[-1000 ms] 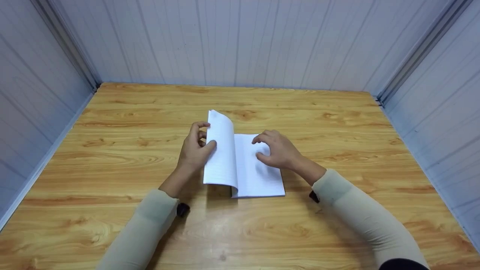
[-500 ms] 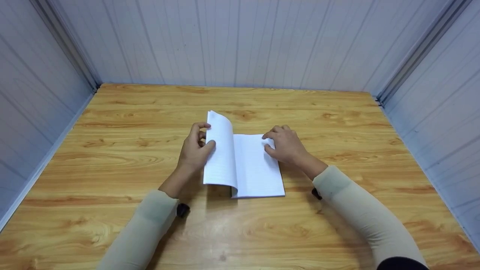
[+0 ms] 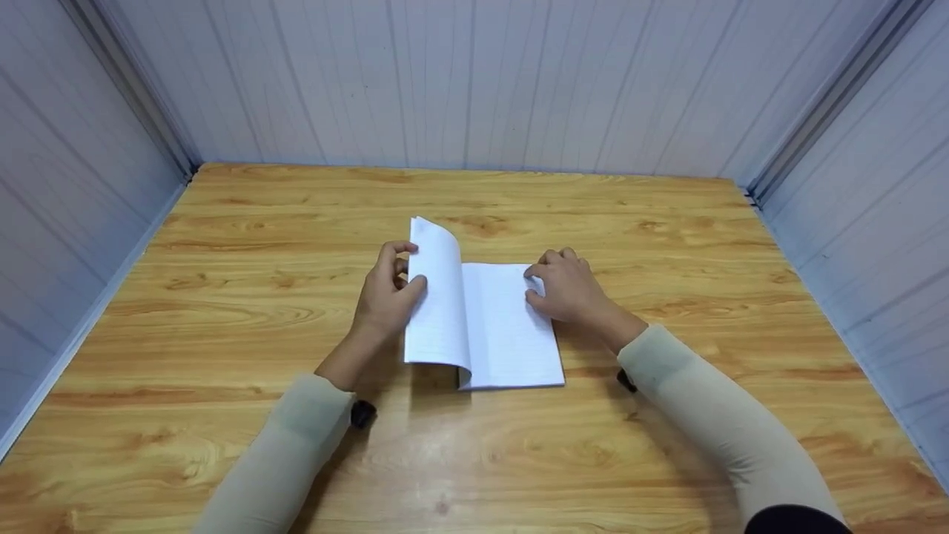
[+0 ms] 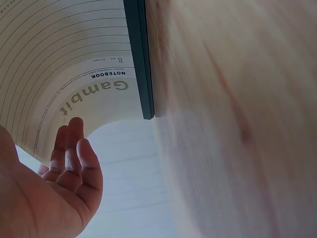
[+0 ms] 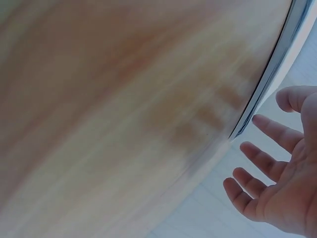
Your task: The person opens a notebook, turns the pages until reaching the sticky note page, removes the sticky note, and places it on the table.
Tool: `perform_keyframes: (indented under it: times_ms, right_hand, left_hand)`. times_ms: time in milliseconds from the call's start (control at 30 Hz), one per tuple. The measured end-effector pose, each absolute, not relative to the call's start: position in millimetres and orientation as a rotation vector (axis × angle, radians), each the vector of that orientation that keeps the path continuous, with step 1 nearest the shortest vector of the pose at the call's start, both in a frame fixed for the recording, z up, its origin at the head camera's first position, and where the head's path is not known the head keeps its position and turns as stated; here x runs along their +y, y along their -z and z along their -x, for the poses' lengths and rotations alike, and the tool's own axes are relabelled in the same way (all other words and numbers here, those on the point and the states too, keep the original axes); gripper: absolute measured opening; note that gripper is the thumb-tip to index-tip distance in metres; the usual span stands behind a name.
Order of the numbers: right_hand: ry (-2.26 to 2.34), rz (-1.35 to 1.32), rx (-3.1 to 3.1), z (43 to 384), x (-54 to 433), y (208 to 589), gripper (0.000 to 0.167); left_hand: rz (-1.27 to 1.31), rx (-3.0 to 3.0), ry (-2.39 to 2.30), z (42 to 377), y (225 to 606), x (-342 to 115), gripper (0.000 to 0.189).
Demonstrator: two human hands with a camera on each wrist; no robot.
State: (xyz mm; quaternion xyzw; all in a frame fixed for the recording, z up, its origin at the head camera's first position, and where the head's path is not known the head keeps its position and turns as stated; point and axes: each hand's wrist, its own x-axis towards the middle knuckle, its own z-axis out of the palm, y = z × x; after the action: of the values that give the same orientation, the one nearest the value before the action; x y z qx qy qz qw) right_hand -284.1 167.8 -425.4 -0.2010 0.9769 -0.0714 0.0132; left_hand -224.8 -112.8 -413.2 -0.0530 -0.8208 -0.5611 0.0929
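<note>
An open notebook lies in the middle of the table, its lined right page flat. My left hand holds the raised left leaves and cover, thumb on the page side and fingers behind. The left wrist view shows the cover, printed "Gambit NOTEBOOK", bowing away from a dark green spine. My right hand hovers at the upper right of the flat page with loosely bent fingers, thumb and forefinger apart. Seen from the right wrist, these fingers are spread beside the notebook's edge, nothing between them.
The wood-grain table extends around the notebook, with pale panelled walls behind and at both sides. A small black object shows at the left cuff.
My right hand has shifted right, from above the middle of the page to its upper right edge. My left hand still holds the raised leaves in nearly the same place.
</note>
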Motion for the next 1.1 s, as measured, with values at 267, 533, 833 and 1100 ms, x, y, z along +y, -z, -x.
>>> perform_keyframes:
  times_ms: [267,533,833,1100]
  right_hand:
    - [0.12,0.551,3.002,284.7,166.9,425.2,0.054]
    - [0.101,0.515,2.948,284.8,167.7,426.1,0.075]
    - [0.14,0.577,2.93,286.1,168.4,429.1,0.073]
    - [0.135,0.569,2.915,286.7,166.6,429.9,0.072]
  left_hand:
    - [0.123,-2.442,1.68,224.7,412.3,-112.5,0.041]
    - [0.142,-2.438,1.698,224.4,412.8,-113.8,0.041]
    - [0.163,-2.436,1.696,224.6,413.7,-113.9,0.041]
    - [0.164,-2.424,1.695,225.4,415.6,-114.1,0.041]
